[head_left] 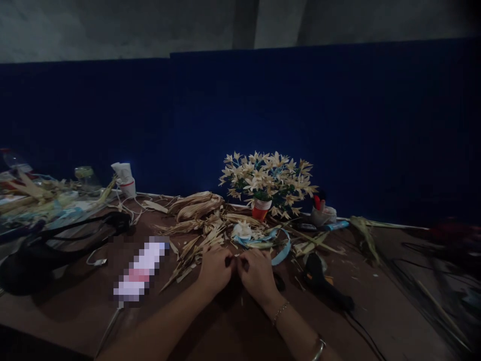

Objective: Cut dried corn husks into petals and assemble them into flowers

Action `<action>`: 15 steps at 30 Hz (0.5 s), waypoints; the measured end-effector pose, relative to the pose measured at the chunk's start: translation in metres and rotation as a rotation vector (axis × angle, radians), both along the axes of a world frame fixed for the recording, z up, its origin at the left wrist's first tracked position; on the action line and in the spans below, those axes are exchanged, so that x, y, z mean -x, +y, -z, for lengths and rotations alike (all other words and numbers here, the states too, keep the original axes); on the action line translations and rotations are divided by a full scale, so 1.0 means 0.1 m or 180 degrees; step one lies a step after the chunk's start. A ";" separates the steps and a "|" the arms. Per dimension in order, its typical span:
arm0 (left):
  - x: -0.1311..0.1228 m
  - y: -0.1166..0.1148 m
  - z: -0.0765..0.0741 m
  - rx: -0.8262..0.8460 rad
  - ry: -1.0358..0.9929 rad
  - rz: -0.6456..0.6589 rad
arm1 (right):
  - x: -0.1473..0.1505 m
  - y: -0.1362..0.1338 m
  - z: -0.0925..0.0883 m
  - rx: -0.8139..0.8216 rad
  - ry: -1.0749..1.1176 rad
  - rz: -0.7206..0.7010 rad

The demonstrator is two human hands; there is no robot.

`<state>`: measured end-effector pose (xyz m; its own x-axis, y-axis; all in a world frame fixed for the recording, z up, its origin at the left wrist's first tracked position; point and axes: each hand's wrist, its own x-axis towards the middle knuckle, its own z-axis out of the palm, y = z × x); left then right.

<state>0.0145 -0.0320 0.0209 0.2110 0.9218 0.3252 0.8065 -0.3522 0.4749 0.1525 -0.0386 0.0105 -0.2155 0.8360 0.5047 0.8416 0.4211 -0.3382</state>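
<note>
My left hand (pixel 215 271) and my right hand (pixel 258 273) meet close together over the brown table, fingers curled into pinches. A small pale bit shows between the fingertips, too small to name. Just beyond my hands lie dried corn husk strips (pixel 212 228) and a pale blue ribbon (pixel 282 248). Behind them stands a red and white cup (pixel 260 209) with a bunch of pale star-shaped flowers (pixel 268 175) rising from it. A black glue gun (pixel 323 281) rests to the right of my right hand, its cord running toward the front.
A blurred-out phone-like screen (pixel 141 271) lies left of my hands with a white cable. Farther left are a black headband-like object (pixel 30 265) and heaped husks (pixel 33 193). A white cup (pixel 128 186) stands at the back. A blue partition (pixel 112 115) closes the table's far side.
</note>
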 end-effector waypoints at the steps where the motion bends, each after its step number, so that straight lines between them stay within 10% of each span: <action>1: -0.01 0.00 0.01 0.0007 0.0013 -0.0042 | 0.01 -0.01 0.00 -0.0016 -0.0003 0.0027; 10: 0.12 0.10 0.01 -0.0118 -0.0291 -0.0501 | -0.06 0.05 0.03 0.0179 0.0762 0.0383; 15: 0.09 0.15 0.03 0.0191 -0.1115 0.0237 | -0.09 0.09 0.02 0.0611 0.1685 -0.0116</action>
<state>0.0052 -0.0171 0.0176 0.1635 0.9278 0.3354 0.5643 -0.3668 0.7396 0.1611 -0.0301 0.0085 -0.0047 0.9202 0.3915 0.5224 0.3361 -0.7837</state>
